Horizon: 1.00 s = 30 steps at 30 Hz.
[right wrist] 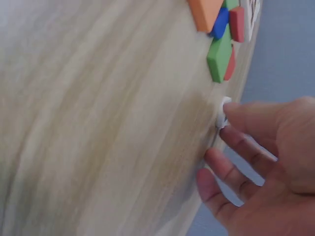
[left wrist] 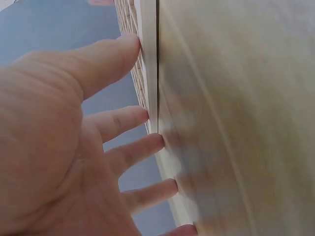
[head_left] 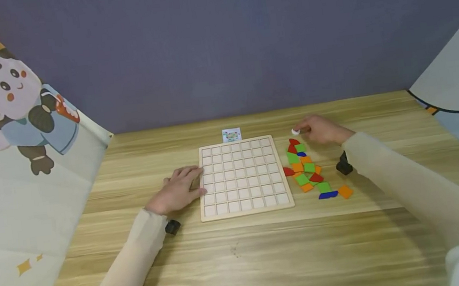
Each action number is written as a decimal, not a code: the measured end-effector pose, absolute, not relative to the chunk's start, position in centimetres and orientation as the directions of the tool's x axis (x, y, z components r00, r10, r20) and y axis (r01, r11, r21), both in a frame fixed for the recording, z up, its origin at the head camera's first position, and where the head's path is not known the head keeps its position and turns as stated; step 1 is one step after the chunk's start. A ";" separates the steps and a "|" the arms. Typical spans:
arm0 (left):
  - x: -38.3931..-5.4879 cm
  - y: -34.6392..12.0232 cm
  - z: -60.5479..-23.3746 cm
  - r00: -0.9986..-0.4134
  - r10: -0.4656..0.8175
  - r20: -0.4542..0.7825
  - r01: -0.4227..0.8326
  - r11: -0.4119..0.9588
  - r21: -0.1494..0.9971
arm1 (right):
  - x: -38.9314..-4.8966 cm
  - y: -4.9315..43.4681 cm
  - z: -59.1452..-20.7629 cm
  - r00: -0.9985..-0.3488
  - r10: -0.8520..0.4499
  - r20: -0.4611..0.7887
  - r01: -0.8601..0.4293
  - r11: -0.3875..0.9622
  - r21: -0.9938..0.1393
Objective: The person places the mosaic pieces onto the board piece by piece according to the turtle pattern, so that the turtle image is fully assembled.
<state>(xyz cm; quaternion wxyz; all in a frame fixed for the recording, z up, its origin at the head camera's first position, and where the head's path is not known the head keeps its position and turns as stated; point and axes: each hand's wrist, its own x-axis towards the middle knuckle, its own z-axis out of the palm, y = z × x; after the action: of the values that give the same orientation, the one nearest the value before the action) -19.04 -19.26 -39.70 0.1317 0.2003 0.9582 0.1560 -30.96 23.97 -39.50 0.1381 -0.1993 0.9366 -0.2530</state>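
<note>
A square wooden grid board [head_left: 248, 214] lies on the table with its cells bare. At its left edge rests my left hand [head_left: 178, 190], fingers spread, thumb and fingertips touching the frame. The left wrist view shows that thumb [left wrist: 115, 56] against the board's side. Beyond the colored pieces, my right hand [head_left: 322, 130] pinches a small white round piece [head_left: 295, 131] between thumb and index finger, close to the tabletop. In the right wrist view the white piece [right wrist: 222, 112] is partly covered by the thumb, and the other fingers are loosely bent.
Several flat green, orange, red and blue pieces [head_left: 309, 168] lie in a loose pile right of the board, some overlapping. One orange square [head_left: 345, 191] sits apart at the pile's near right. A small printed card [head_left: 231, 135] lies behind the board. A dark wall rises behind the table.
</note>
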 end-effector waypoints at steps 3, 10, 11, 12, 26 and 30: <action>-19.1 -19.3 -39.9 -0.889 0.421 -0.181 0.342 0.872 0.349 | -31.4 23.9 -39.8 -0.897 -0.418 -0.144 -0.279 0.789 -0.547; -19.0 -19.4 -39.9 -0.890 0.426 -0.162 0.356 0.872 0.337 | -32.1 23.6 -40.4 -0.931 -0.344 -0.123 -0.222 0.801 -0.557; -19.0 -19.4 -39.9 -0.890 0.427 -0.162 0.358 0.872 0.334 | -32.3 23.6 -40.5 -0.935 -0.334 -0.118 -0.217 0.802 -0.557; -19.0 -19.4 -39.9 -0.890 0.427 -0.161 0.360 0.873 0.330 | -32.4 23.5 -40.6 -0.938 -0.327 -0.112 -0.214 0.804 -0.555; -18.8 -19.4 -39.8 -0.895 0.410 -0.177 0.337 0.880 0.334 | -31.0 20.7 -39.0 -0.932 -0.362 -0.024 -0.283 0.766 -0.577; -18.7 -19.5 -39.8 -0.893 0.412 -0.179 0.339 0.879 0.334 | -30.3 18.7 -38.1 -0.901 -0.434 0.016 -0.362 0.731 -0.579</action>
<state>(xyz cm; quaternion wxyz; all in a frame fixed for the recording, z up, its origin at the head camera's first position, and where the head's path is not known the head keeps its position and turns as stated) -18.72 -19.52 -39.77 0.1233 0.1952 0.9615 0.1489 -30.32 18.71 -38.12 0.0603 -0.2145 0.9282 -0.2979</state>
